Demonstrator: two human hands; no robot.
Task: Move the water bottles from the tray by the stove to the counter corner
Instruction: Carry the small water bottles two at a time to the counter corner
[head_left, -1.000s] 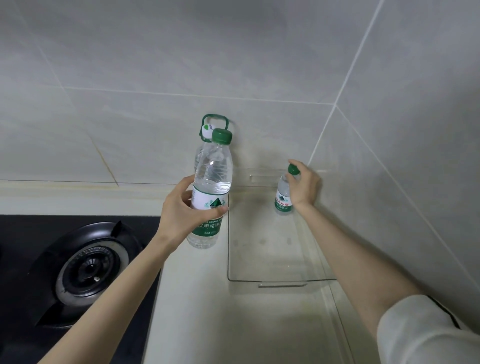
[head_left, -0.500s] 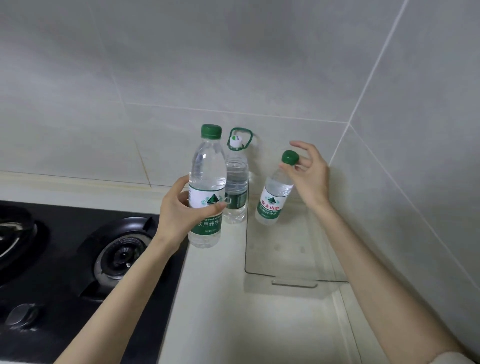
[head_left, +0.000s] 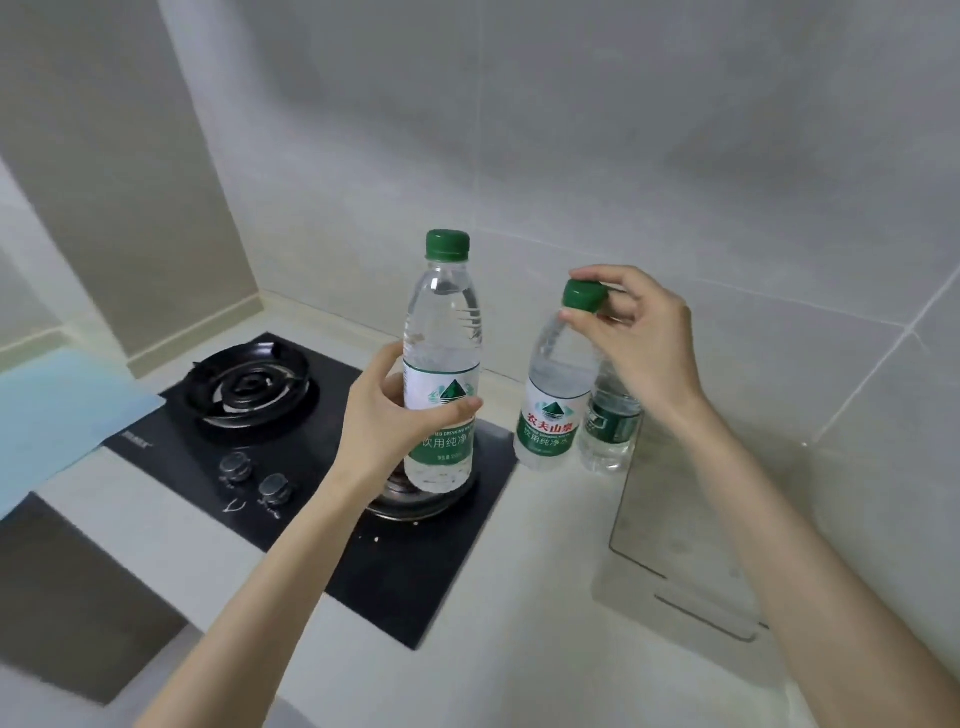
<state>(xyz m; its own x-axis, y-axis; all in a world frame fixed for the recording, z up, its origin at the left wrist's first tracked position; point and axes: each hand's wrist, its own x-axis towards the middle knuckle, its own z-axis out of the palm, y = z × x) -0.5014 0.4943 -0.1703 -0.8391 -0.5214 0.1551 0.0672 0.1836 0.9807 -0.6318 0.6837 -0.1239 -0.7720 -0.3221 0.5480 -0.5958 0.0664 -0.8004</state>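
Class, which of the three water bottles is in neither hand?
The rearmost, dark-labelled bottle; the left hand grips the tall bottle, the right hand holds the red-lettered bottle.

Pale counter carries a black stove and a clear tray. One bottle stands just beside the tray.

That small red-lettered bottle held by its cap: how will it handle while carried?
Probably swings: the right hand pinches only the cap of the small bottle, which is tilted. Likely heavy for its size, since it looks mostly full. Thin clear plastic may dent if squeezed.
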